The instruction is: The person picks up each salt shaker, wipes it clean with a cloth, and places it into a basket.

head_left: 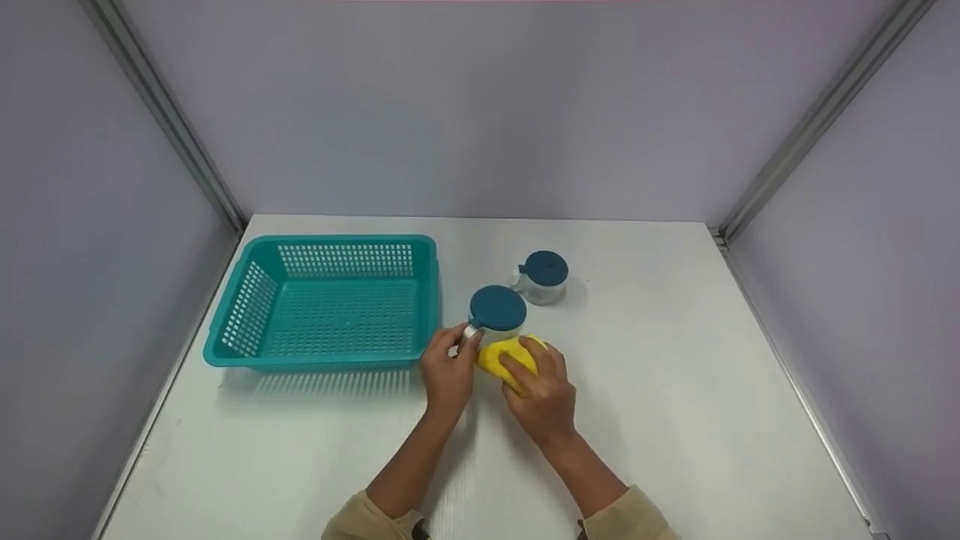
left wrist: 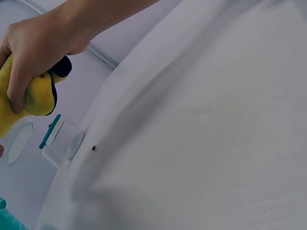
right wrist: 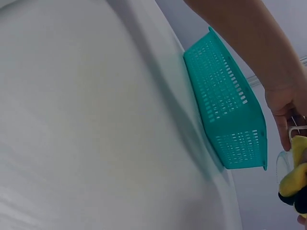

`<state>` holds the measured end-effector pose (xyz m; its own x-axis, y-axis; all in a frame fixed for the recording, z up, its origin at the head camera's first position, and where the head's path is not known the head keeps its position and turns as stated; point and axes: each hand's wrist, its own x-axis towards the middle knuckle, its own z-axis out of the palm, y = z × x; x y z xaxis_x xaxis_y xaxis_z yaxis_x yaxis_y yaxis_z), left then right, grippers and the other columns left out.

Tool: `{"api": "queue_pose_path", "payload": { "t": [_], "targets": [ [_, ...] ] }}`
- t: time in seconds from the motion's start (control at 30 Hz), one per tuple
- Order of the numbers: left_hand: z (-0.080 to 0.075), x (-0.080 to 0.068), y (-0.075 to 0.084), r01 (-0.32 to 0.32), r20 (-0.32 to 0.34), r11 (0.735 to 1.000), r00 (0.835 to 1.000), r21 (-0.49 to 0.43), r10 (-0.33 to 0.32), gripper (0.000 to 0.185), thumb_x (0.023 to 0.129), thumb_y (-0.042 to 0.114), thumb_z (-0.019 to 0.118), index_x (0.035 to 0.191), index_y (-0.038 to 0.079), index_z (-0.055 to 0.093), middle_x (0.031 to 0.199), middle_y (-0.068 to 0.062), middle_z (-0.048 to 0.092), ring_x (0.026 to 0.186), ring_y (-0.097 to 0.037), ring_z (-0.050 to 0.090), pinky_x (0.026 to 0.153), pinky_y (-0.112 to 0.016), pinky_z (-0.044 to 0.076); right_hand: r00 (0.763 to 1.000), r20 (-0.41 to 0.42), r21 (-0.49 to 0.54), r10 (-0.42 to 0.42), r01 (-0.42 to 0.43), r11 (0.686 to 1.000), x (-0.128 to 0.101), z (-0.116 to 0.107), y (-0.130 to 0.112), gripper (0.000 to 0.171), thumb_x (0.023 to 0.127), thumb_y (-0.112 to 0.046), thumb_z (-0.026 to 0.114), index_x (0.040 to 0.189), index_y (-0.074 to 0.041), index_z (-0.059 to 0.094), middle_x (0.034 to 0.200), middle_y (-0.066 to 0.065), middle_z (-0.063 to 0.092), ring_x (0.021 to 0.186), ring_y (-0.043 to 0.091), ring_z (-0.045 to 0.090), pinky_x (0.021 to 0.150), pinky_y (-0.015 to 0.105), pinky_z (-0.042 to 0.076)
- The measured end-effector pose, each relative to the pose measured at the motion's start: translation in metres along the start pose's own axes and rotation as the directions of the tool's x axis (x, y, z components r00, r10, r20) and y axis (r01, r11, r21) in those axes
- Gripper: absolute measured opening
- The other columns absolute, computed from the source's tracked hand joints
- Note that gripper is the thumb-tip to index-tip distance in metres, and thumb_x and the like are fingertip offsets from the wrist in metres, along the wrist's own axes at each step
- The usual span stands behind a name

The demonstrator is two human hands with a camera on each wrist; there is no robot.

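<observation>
Teal basket (head_left: 330, 304) on white table (head_left: 675, 420): nothing visible inside. Just right of the basket stands a lidded glass cup (head_left: 496, 313); the left hand (head_left: 448, 371) pinches its handle. The right hand (head_left: 541, 390) has its fingers curled around a yellow cloth (head_left: 508, 354), pressed against the cup's near side. A second lidded cup (head_left: 543, 276) stands farther right of the basket, behind the first; contents cannot be told.
</observation>
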<state>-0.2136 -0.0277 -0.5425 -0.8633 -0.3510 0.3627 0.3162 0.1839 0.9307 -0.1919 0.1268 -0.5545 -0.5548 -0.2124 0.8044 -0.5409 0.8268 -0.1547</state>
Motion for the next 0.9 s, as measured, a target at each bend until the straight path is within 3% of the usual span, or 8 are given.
{"api": "queue_pose_path", "payload": {
  "t": [0.3, 0.43, 0.53, 0.9],
  "targets": [
    [-0.002, 0.000, -0.001, 0.039, 0.034, 0.999, 0.999, -0.009, -0.039, 0.021, 0.091, 0.020, 0.072, 0.107, 0.008, 0.075, 0.091, -0.001, 0.066, 0.089, -0.014, 0.062, 0.071, -0.028, 0.060, 0.995, -0.066, 0.016, -0.074, 0.075, 0.997, 0.007, -0.004, 0.003, 0.029, 0.080, -0.020, 0.077, 0.108, -0.022, 0.077, 0.123, 0.009, 0.065, 0.108, 0.034, 0.061, 0.085, 0.043, 0.059],
    [-0.004, 0.000, -0.001, 0.068, 0.039, 0.998, 0.997, 0.010, -0.069, 0.020, 0.091, 0.021, 0.072, 0.107, 0.009, 0.075, 0.092, 0.001, 0.065, 0.089, -0.013, 0.061, 0.072, -0.024, 0.059, 0.994, -0.050, 0.006, -0.092, 0.093, 0.996, 0.003, -0.001, 0.001, 0.028, 0.080, -0.022, 0.077, 0.108, -0.023, 0.077, 0.123, 0.008, 0.066, 0.109, 0.034, 0.061, 0.085, 0.042, 0.060],
    [-0.006, 0.000, -0.001, 0.063, 0.034, 0.998, 0.997, 0.013, -0.064, 0.020, 0.092, 0.021, 0.071, 0.107, 0.009, 0.075, 0.092, 0.000, 0.065, 0.088, -0.014, 0.060, 0.072, -0.028, 0.060, 0.995, -0.033, 0.013, -0.096, 0.097, 0.995, -0.002, 0.002, 0.000, 0.029, 0.079, -0.022, 0.078, 0.108, -0.025, 0.077, 0.123, 0.007, 0.066, 0.109, 0.034, 0.061, 0.084, 0.040, 0.060],
    [-0.008, 0.003, 0.003, 0.064, 0.031, 0.996, 0.998, -0.057, -0.062, 0.021, 0.091, 0.023, 0.072, 0.107, 0.009, 0.074, 0.091, -0.003, 0.063, 0.086, -0.015, 0.063, 0.069, -0.025, 0.061, 0.996, -0.005, 0.020, -0.092, 0.092, 0.996, -0.008, 0.005, 0.003, 0.026, 0.081, -0.021, 0.075, 0.107, -0.025, 0.077, 0.122, 0.005, 0.067, 0.109, 0.033, 0.062, 0.084, 0.038, 0.059]
  ]
}}
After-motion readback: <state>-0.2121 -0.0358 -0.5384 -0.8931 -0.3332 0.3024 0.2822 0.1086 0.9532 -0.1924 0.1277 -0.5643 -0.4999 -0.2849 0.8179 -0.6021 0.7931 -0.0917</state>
